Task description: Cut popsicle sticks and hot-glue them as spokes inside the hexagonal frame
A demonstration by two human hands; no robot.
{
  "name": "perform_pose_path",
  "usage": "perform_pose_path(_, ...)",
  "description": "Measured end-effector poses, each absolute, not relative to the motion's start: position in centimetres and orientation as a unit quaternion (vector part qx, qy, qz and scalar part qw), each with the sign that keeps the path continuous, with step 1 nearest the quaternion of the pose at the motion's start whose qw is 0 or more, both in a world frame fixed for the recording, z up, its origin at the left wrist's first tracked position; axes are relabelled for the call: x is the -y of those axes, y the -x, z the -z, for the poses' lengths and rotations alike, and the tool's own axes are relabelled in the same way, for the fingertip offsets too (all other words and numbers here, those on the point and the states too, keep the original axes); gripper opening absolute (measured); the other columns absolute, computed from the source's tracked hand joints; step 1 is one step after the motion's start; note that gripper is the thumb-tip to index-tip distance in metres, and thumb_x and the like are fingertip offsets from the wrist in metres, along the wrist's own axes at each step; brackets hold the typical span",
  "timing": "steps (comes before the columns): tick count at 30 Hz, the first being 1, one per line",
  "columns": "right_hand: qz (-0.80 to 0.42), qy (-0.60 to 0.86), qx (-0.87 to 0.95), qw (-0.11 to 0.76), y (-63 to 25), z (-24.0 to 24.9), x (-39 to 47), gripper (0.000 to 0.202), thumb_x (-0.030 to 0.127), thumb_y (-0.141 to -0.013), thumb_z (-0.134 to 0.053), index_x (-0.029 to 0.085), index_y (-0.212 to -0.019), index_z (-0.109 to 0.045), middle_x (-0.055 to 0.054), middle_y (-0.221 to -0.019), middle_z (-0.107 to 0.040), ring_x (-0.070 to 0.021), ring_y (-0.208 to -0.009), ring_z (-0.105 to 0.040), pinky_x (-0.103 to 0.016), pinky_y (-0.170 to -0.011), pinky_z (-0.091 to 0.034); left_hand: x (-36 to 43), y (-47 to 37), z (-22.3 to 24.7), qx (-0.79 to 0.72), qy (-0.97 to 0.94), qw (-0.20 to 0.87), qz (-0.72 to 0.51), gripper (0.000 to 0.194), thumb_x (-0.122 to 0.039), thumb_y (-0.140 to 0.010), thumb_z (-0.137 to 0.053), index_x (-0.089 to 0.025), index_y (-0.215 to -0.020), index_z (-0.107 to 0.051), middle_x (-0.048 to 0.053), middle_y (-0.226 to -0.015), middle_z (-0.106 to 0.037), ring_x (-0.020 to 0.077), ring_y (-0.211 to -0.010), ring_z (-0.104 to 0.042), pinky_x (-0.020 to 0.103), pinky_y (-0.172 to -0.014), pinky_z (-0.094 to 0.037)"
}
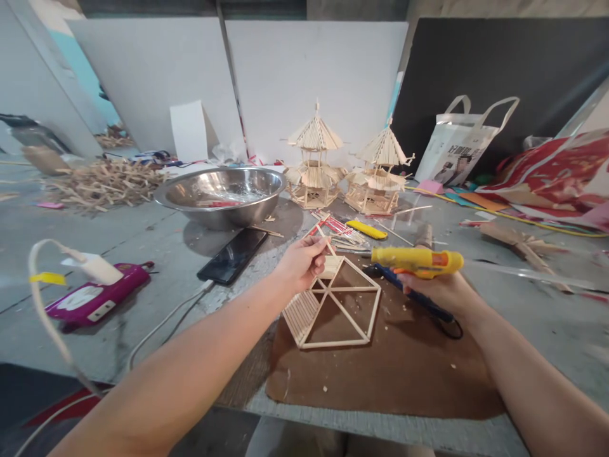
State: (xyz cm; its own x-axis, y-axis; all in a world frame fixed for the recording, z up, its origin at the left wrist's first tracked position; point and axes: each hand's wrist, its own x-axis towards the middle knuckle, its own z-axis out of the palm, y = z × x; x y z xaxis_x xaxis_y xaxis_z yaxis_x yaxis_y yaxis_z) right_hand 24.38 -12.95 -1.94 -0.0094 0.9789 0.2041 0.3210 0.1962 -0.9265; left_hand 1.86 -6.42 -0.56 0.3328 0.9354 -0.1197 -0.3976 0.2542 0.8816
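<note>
My left hand [307, 263] pinches a thin wooden stick [327, 240] over the upper left part of a hexagonal stick frame [335, 343]. The frame lies on a brown board [380, 387]; its spokes meet in the middle, and its left section [302, 312] is filled with parallel sticks. My right hand [435, 289] is closed around a yellow glue gun [419, 261] to the right of the frame, with the nozzle pointing left toward the stick. A clear glue stick [514, 271] extends from the back of the gun.
Behind the board are loose sticks, a yellow cutter [366, 229] and two stick pavilions [316, 174]. Leftward are a metal basin [221, 197], a black phone [234, 256], a purple power strip [102, 295] with cables and a stick pile [104, 184]. A white bag [454, 149] stands back right.
</note>
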Motion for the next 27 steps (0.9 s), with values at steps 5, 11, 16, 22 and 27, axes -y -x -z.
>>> perform_pose_path(5,-0.300,0.504,0.689,0.425,-23.2,2.2,13.6,0.018,0.028,-0.065,-0.059,0.022,-0.081,-0.055,0.003,-0.059,-0.055,-0.0102,-0.046,-0.049,-0.024,-0.043,-0.042,6.5,-1.9,0.5,-0.336,-0.378,0.723,-0.471,0.011,-0.011,-0.073,-0.048,-0.011,-0.062,-0.049,0.000,-0.057,-0.053,-0.0011,-0.032,-0.032,0.010,-0.029,-0.022)
perform_pose_path(11,-0.284,0.496,0.710,0.413,-23.0,2.9,13.3,0.015,0.027,-0.064,-0.060,0.021,-0.077,-0.056,0.001,-0.069,-0.058,-0.0147,-0.064,-0.054,-0.027,-0.057,-0.046,6.7,-1.8,0.5,-0.319,-0.370,0.728,-0.481,0.010,-0.011,-0.073,-0.048,-0.010,-0.063,-0.050,0.000,-0.058,-0.051,-0.0007,-0.034,-0.033,0.010,-0.029,-0.023)
perform_pose_path(16,-0.254,0.503,0.700,0.438,-23.2,3.4,12.8,0.019,0.033,-0.062,-0.062,0.021,-0.074,-0.054,0.000,-0.069,-0.058,-0.0153,-0.065,-0.055,-0.027,-0.057,-0.047,6.7,-1.8,0.3,-0.321,-0.363,0.728,-0.485,0.008,-0.011,-0.073,-0.049,-0.010,-0.065,-0.051,-0.001,-0.056,-0.049,-0.0008,-0.034,-0.033,0.010,-0.029,-0.023)
perform_pose_path(22,-0.222,0.494,0.714,0.445,-22.9,3.0,13.0,0.017,0.035,-0.062,-0.062,0.022,-0.069,-0.053,0.000,-0.065,-0.056,-0.0143,-0.058,-0.052,-0.027,-0.053,-0.045,6.9,-1.9,0.3,-0.317,-0.365,0.731,-0.482,0.008,-0.013,-0.072,-0.051,-0.011,-0.064,-0.051,-0.001,-0.057,-0.050,-0.0008,-0.034,-0.033,0.010,-0.029,-0.022)
perform_pose_path(27,-0.230,0.502,0.717,0.425,-22.8,2.6,13.3,0.013,0.030,-0.061,-0.062,0.024,-0.067,-0.052,0.002,-0.065,-0.054,-0.0142,-0.059,-0.050,-0.026,-0.053,-0.043,7.0,-1.9,0.3,-0.313,-0.368,0.735,-0.476,0.008,-0.014,-0.071,-0.053,-0.011,-0.063,-0.050,-0.002,-0.057,-0.051,-0.0012,-0.034,-0.033,0.010,-0.030,-0.022)
